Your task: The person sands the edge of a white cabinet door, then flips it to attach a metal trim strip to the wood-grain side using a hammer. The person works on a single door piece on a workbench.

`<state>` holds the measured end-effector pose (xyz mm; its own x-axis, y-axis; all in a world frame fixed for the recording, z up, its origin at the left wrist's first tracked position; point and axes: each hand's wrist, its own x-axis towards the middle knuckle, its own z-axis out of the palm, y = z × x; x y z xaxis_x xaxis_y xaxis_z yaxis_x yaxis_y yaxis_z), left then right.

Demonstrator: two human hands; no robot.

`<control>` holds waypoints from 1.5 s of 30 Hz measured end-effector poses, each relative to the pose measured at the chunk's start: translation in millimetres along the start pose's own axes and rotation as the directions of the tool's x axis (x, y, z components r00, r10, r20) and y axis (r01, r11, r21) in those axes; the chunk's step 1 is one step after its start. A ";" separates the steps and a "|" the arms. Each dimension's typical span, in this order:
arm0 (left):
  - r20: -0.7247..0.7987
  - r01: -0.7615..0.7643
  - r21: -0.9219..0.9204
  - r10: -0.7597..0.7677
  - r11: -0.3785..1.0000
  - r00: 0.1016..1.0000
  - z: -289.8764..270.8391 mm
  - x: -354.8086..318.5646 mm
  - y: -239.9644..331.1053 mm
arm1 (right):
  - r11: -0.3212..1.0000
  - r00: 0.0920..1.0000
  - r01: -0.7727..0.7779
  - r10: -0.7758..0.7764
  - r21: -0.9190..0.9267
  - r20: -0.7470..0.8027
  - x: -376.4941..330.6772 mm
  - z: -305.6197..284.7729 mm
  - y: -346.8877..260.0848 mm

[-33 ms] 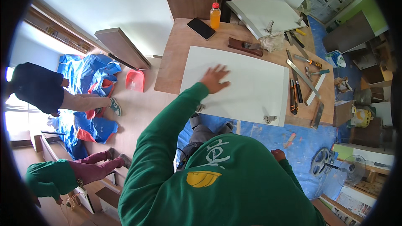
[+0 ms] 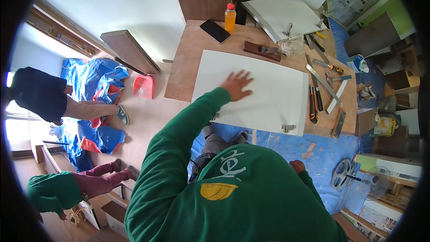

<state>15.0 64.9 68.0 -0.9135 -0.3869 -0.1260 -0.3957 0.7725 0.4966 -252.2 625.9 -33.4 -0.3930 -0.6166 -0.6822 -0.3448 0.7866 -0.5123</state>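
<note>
My left hand [image 2: 238,86] lies with fingers spread on a white door panel [image 2: 260,103], holding nothing. The panel rests flat on a wooden worktable [image 2: 183,67], with a metal hinge [image 2: 289,128] at its near right corner and another partly hidden beside my left sleeve. My right hand [image 2: 297,166] hangs low beside my body, off the table; its fingers are mostly hidden. Just beyond the panel's far edge sits a wooden hand plane [image 2: 262,50]. To the right of the panel lie utility knives [image 2: 313,105], a metal ruler [image 2: 323,85] and a hammer [image 2: 338,78].
A phone [image 2: 215,31] and a bottle of orange drink [image 2: 230,18] stand at the table's far side. Another white panel [image 2: 286,13] lies behind. Two people are at the left, near a red dustpan [image 2: 143,87]. A fan [image 2: 375,183] stands at the right on blue sheeting.
My left hand has slid a little to the right across the white panel, fingers still spread. My right hand stays low at my side.
</note>
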 end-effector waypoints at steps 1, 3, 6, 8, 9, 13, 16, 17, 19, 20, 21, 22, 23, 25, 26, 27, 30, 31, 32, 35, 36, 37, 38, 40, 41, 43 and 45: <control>0.040 -0.083 0.071 0.080 0.994 0.996 1.2 16.3 16.3 | 1.000 1.000 -0.007 0.007 0.003 -0.011 -3.0 -3.9 -2.8; 0.063 -0.236 0.206 0.227 0.950 0.972 13.4 35.1 8.3 | 0.994 0.996 -0.082 0.085 0.066 -0.037 -2.2 -7.4 -26.0; 0.023 -0.291 0.268 0.296 0.918 0.955 11.4 59.7 -13.0 | 0.965 0.972 -0.184 0.207 0.186 -0.108 -10.5 -2.6 -53.0; -0.140 0.012 0.282 0.029 0.959 0.990 7.4 65.4 -38.0 | 0.992 0.987 -0.054 0.070 0.110 -0.148 -25.8 6.0 -45.8; -0.221 0.172 0.272 -0.113 0.947 0.969 4.2 64.7 -53.8 | 1.000 0.993 0.003 -0.005 -0.020 -0.118 -29.4 12.1 -44.0; -0.280 0.327 0.147 -0.277 0.934 0.919 -14.3 36.8 -101.2 | 0.862 0.944 0.284 -0.328 -0.420 -0.034 -52.3 48.5 -14.7; -0.323 0.470 0.045 -0.433 0.881 0.842 -22.2 24.9 -119.1 | 0.912 0.947 0.200 -0.273 -0.357 -0.167 -76.2 89.3 61.3; -0.326 0.512 -0.007 -0.486 0.859 0.811 -20.5 28.1 -120.6 | 0.942 0.959 0.148 -0.210 -0.301 -0.188 -87.9 100.2 96.8; -0.429 0.643 -0.144 -0.633 0.752 0.644 -11.5 12.5 -155.6 | 0.949 0.990 0.068 -0.102 -0.309 -0.097 -66.9 115.5 106.1; -0.480 0.715 -0.088 -0.659 0.693 0.580 -3.7 -0.7 -177.4 | 0.921 1.000 0.006 -0.013 -0.391 -0.015 -52.9 113.9 103.6; -0.536 0.767 -0.032 -0.659 0.641 0.528 2.6 -9.2 -194.2 | 0.885 0.995 -0.060 0.088 -0.461 0.040 -42.9 110.5 98.0; -0.594 0.703 0.083 -0.532 0.706 0.604 -2.2 -29.7 -218.9 | 0.822 0.999 -0.020 0.000 -0.569 -0.035 -33.7 103.5 70.7; -0.620 0.626 0.204 -0.395 0.753 0.678 -4.3 -56.8 -238.9 | 0.744 0.992 -0.008 -0.076 -0.668 -0.097 -21.7 86.5 30.3; -0.715 0.646 0.159 -0.364 0.747 0.597 19.0 -59.2 -200.8 | 0.797 0.987 -0.059 -0.043 -0.601 -0.153 -17.2 50.3 -11.1; -0.668 0.545 0.084 -0.359 0.834 0.652 27.2 -62.8 -188.8 | 0.728 0.914 -0.043 -0.247 -0.684 -0.321 -12.2 36.8 -4.4; -0.545 0.551 -0.023 -0.473 0.834 0.693 17.6 -90.3 -174.7 | 0.977 0.943 -0.194 0.161 -0.088 -0.292 0.5 8.8 -75.0; -0.291 0.502 -0.419 -0.636 0.757 0.715 21.2 -126.5 -163.2 | 0.967 0.830 0.123 0.023 0.222 -0.558 20.0 -25.1 -150.6; -0.312 0.485 -0.476 -0.656 0.734 0.687 27.9 -136.0 -159.0 | 0.938 0.787 0.231 -0.024 0.259 -0.616 25.0 -33.3 -169.2; -0.330 0.459 -0.534 -0.675 0.710 0.660 39.7 -142.0 -146.7 | 0.940 0.759 0.241 -0.028 0.241 -0.651 35.5 -36.1 -169.3; -0.319 0.509 -0.540 -0.722 0.671 0.614 51.0 -159.7 -126.0 | 0.949 0.693 0.253 -0.041 0.189 -0.720 62.6 -30.5 -167.7; -0.308 0.546 -0.513 -0.736 0.662 0.603 51.8 -164.5 -121.1 | 0.953 0.682 0.243 -0.034 0.183 -0.730 65.9 -27.3 -168.9; -0.298 0.577 -0.499 -0.753 0.647 0.587 52.5 -169.4 -115.5 | 0.956 0.672 0.236 -0.029 0.176 -0.740 69.3 -24.7 -170.7; -0.291 0.608 -0.484 -0.771 0.629 0.566 53.0 -174.7 -111.3 | 0.954 0.664 0.233 -0.014 0.188 -0.747 71.6 -21.9 -174.5; -0.293 0.623 -0.516 -0.804 0.588 0.517 52.5 -180.1 -94.0 | 0.951 0.648 0.224 0.018 0.213 -0.761 70.6 -17.9 -180.8; -0.255 0.607 -0.597 -0.842 0.524 0.476 56.7 -180.8 -99.3 | 0.967 0.634 0.192 0.007 0.166 -0.773 70.7 -17.7 -185.0; -0.164 0.552 -0.741 -0.901 0.382 0.402 66.2 -178.3 -107.7 | 0.990 0.604 0.120 -0.018 0.069 -0.797 70.3 -18.8 -194.0; -0.178 0.585 -0.693 -0.886 0.422 0.429 65.0 -180.5 -117.4 | 0.997 0.638 0.052 0.010 0.056 -0.770 70.8 -20.4 -202.8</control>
<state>220.2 76.8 -23.5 -0.0241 -0.9396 -0.3414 -0.6351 -0.2493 0.7311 -227.5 422.0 32.8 -0.9107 -0.4113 -0.0385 -0.3163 0.7543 -0.5753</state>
